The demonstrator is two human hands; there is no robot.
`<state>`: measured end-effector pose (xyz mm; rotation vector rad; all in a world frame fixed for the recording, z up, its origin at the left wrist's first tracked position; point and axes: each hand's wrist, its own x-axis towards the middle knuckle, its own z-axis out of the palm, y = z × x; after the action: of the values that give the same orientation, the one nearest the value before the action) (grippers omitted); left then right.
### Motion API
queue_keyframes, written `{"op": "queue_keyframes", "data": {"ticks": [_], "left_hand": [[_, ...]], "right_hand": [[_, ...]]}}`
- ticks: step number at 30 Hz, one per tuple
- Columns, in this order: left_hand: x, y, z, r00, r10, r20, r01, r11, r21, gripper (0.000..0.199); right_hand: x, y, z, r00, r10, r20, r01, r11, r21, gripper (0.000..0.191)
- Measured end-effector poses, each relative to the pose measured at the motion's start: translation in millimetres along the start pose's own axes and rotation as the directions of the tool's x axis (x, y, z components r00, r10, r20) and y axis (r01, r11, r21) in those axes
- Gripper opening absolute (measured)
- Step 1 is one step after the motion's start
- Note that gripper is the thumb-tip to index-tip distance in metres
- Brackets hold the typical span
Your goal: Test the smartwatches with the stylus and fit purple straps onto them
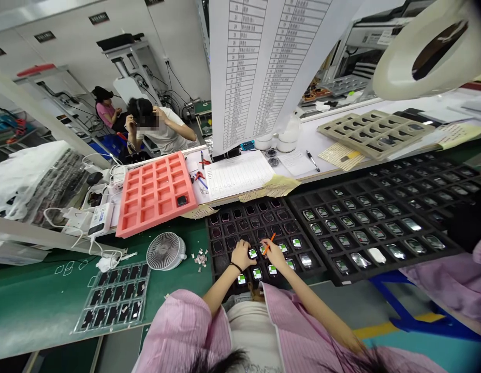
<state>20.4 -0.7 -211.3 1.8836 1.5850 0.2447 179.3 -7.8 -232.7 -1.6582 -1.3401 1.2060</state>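
Observation:
My left hand (242, 256) is bent over the black foam tray (220, 261), its thumb and fingers curled round the edges of a watch case (252, 253) with a green and white face. A slim orange pen-like tool (270, 243) is pinched in my right hand (276, 256), tilted over the same tray; its tip is too small to make out. Several watch cases with green and white faces lie in the front pockets around both hands. Darker frames with pinkish rims (244, 224) fill pockets farther back.
More black trays of watch cases (361, 237) extend to the right, beside another person's pink sleeve (446, 285). At left are a small fan (165, 251), loose scraps (200, 259) and a clear tray (116, 295). A pink foam tray (157, 191) and paper sheets (240, 173) rest on the shelf.

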Motion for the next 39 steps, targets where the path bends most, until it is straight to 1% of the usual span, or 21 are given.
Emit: {"op": "queue_keyframes", "data": {"ticks": [1,2,3,4,5,6,7,8,9,11,13,15,17,20,22,24,27,33,35,39], "left_hand": [[-1,-1,-3.3,1.000,0.003,-0.014,-0.005,0.990,-0.143,0.046],[-2,0,-7.9,1.000,-0.001,-0.006,-0.001,0.952,-0.306,0.045],[-2,3,-14.0,1.000,-0.002,0.017,0.010,0.882,-0.472,0.045],[-3,7,-21.9,0.999,0.007,0.043,0.021,0.785,-0.619,0.046],[-4,13,-31.5,0.998,0.025,0.057,0.025,0.680,-0.733,0.048],[-5,20,-42.7,0.998,0.046,0.053,0.016,0.585,-0.811,0.052],[-6,29,-55.2,0.997,0.071,0.022,-0.018,0.514,-0.858,0.056],[-8,37,-68.5,0.995,0.096,-0.012,-0.056,0.473,-0.879,0.059],[-10,46,-81.9,0.992,0.119,-0.035,-0.086,0.453,-0.887,0.060],[-15,62,-106.5,0.984,0.159,-0.077,-0.142,0.457,-0.878,0.059],[-21,75,-125.4,0.976,0.177,-0.127,-0.200,0.496,-0.845,0.056],[-27,84,-137.5,0.972,0.178,-0.155,-0.229,0.539,-0.810,0.050],[-32,92,-144.2,0.973,0.162,-0.165,-0.228,0.568,-0.791,0.042],[-38,100,-148.7,0.972,0.137,-0.193,-0.237,0.583,-0.777,0.039],[-42,104,-150.4,0.967,0.140,-0.213,-0.255,0.574,-0.778,0.039],[-45,107,-152.2,0.963,0.156,-0.221,-0.270,0.555,-0.787,0.040],[-48,110,-154.6,0.957,0.167,-0.237,-0.290,0.537,-0.792,0.040],[-48,109,-155.3,0.941,0.137,-0.310,-0.331,0.568,-0.754,0.038],[-48,109,-156.1,0.943,0.125,-0.307,-0.323,0.562,-0.762,0.039],[-52,112,-160.2,0.958,0.115,-0.264,-0.284,0.534,-0.797,0.040]], "right_hand": [[0,-5,-2,1.000,0.004,0.002,-0.004,0.999,0.051,0.027],[0,-11,-5,1.000,0.007,0.003,-0.007,0.995,0.100,0.033],[-1,-19,-8,1.000,0.005,0.001,-0.006,0.990,0.140,0.038],[-1,-28,-12,1.000,0.001,0.002,-0.001,0.982,0.189,0.041],[-3,-39,-17,1.000,-0.007,0.008,0.005,0.969,0.246,0.042],[-4,-52,-22,1.000,-0.022,0.019,0.015,0.951,0.307,0.041],[-6,-65,-29,0.998,-0.043,0.049,0.017,0.904,0.428,0.040],[-8,-79,-36,0.994,-0.075,0.079,0.022,0.847,0.531,0.040],[-10,-92,-43,0.989,-0.107,0.100,0.028,0.807,0.590,0.041],[-14,-117,-57,0.978,-0.161,0.130,0.042,0.771,0.636,0.044],[-18,-136,-67,0.968,-0.204,0.146,0.066,0.770,0.634,0.046],[-22,-149,-73,0.963,-0.226,0.144,0.092,0.783,0.615,0.045],[-26,-158,-75,0.968,-0.222,0.120,0.109,0.797,0.594,0.041],[-31,-168,-74,0.980,-0.194,0.044,0.135,0.811,0.569,0.034],[-35,-174,-73,0.981,-0.194,0.015,0.152,0.813,0.563,0.030],[-39,-178,-75,0.975,-0.221,0.035,0.162,0.802,0.575,0.030],[-43,-181,-78,0.958,-0.271,0.096,0.161,0.781,0.603,0.033],[-50,-183,-80,0.943,-0.302,0.136,0.166,0.787,0.595,0.029],[-51,-184,-80,0.940,-0.315,0.133,0.176,0.778,0.603,0.028],[-51,-184,-80,0.938,-0.328,0.115,0.194,0.769,0.609,0.030]]}}
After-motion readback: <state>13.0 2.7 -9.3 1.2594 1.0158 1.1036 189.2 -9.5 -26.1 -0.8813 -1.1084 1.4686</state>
